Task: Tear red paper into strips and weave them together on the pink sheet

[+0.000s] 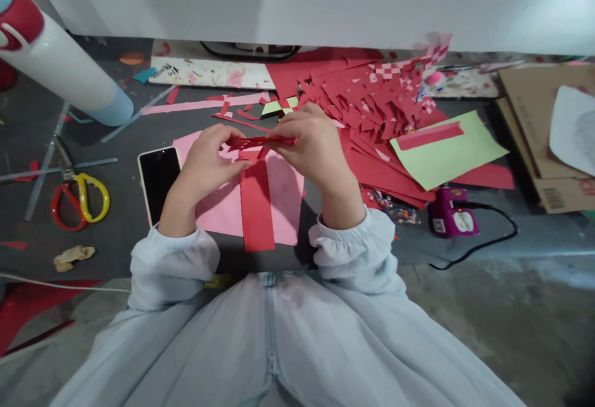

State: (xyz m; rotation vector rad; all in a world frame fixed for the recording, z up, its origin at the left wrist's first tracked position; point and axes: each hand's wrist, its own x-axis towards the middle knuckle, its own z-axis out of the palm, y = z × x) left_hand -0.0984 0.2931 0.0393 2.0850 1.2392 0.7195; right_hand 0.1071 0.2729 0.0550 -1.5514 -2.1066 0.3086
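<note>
Between my two hands is a folded piece of red paper [263, 141], held nearly edge-on above the table. My left hand [209, 162] grips its left end, the thumb below and the fingers above. Closed on the right end is my right hand [313, 144], its back facing up. Beneath them lies a pink paper sheet [223, 202], with a wide red paper strip [258, 209] running down its middle and past its near edge. A small green paper piece [274, 108] sits just beyond my right fingers.
Left of the pink sheet lie a phone [160, 178] and scissors [81, 199] with red and yellow handles. A tall white bottle [69, 66] stands behind. Red paper cuttings [357, 103], a light green sheet [450, 159], a purple box [453, 214] and cardboard [543, 122] are on the right.
</note>
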